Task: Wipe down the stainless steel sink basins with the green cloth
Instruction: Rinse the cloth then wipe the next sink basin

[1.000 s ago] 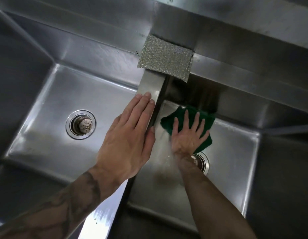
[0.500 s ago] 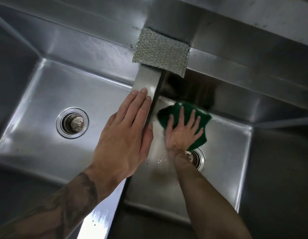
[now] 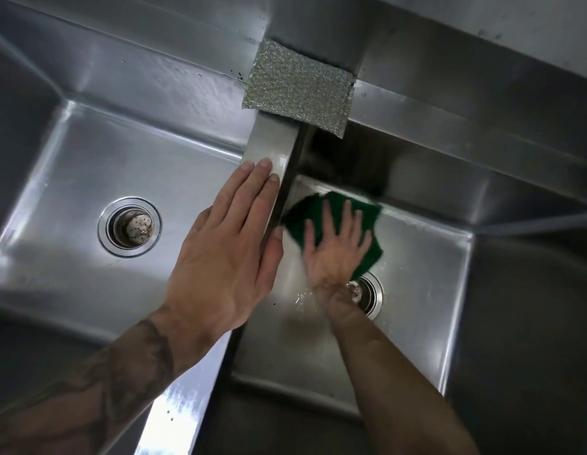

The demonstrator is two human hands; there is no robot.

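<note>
Two stainless steel basins lie below me, split by a steel divider (image 3: 269, 149). The green cloth (image 3: 302, 218) lies flat on the floor of the right basin (image 3: 426, 267), near its back left corner. My right hand (image 3: 334, 251) presses down on the cloth with fingers spread; its wrist is blurred. My left hand (image 3: 226, 254) rests flat on the divider, fingers together, holding nothing. The left basin (image 3: 72, 178) shows a round drain (image 3: 130, 226).
A silver mesh scouring pad (image 3: 298, 88) lies on the back ledge where the divider meets it. The right basin's drain (image 3: 371, 293) is partly hidden by my right wrist. Water drops glint beside that wrist.
My right hand has slid the green cloth left toward the divider wall, close to the back corner. My left hand stays on the divider.
</note>
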